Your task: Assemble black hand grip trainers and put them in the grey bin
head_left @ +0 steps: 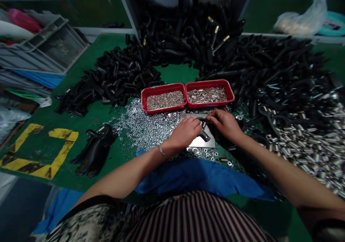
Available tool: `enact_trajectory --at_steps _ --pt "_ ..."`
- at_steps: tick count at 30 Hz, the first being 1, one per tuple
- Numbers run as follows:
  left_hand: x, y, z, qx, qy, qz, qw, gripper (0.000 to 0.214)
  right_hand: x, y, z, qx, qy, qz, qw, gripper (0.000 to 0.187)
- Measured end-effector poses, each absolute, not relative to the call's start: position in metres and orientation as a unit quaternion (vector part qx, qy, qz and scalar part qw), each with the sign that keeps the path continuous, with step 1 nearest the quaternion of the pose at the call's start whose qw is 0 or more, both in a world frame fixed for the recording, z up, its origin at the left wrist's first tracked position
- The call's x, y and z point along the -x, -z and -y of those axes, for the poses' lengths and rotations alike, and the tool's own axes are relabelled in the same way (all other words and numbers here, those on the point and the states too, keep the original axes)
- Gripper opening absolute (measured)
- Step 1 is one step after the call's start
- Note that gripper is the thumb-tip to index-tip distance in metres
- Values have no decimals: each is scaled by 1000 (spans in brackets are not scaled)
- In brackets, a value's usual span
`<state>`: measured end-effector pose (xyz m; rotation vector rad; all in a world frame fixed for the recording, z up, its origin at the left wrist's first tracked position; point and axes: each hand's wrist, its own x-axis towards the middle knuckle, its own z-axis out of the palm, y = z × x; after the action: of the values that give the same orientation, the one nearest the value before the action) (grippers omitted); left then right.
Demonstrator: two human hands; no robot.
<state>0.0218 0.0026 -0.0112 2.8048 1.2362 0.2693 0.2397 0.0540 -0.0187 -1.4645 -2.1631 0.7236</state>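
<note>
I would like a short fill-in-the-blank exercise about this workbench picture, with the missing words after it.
1. Both hands meet over a small metal ____ on the table.
2. The two trays behind the hands are ____ in colour.
3. The cloth at the table's near edge is ____.
4. The left hand's wrist wears a ____.

Missing words: plate; red; blue; bracelet

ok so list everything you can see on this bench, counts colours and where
red trays: two, red, side by side mid-bench, filled with small silvery parts
black handle parts: large heap, black, across the back and right
washers: many, silvery, loose in front of the trays
metal sleeves: many, silvery, piled at right
metal plate: one, grey, under the hands
black piece: one, on the plate, between both hands
blue cloth: one, near edge
black bundle: one, left of the washers
plastic bag: one, clear, back right
bracelet: one, silvery, left wrist
left hand: closed on the piece
right hand: fingers at the piece's top
</note>
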Motion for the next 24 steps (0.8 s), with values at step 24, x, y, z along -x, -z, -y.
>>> enact_trajectory --at_steps 24 --pt "-26 11 29 -911 -18 -411 -27 41 -233 17 -50 502 -212 814 201 19"
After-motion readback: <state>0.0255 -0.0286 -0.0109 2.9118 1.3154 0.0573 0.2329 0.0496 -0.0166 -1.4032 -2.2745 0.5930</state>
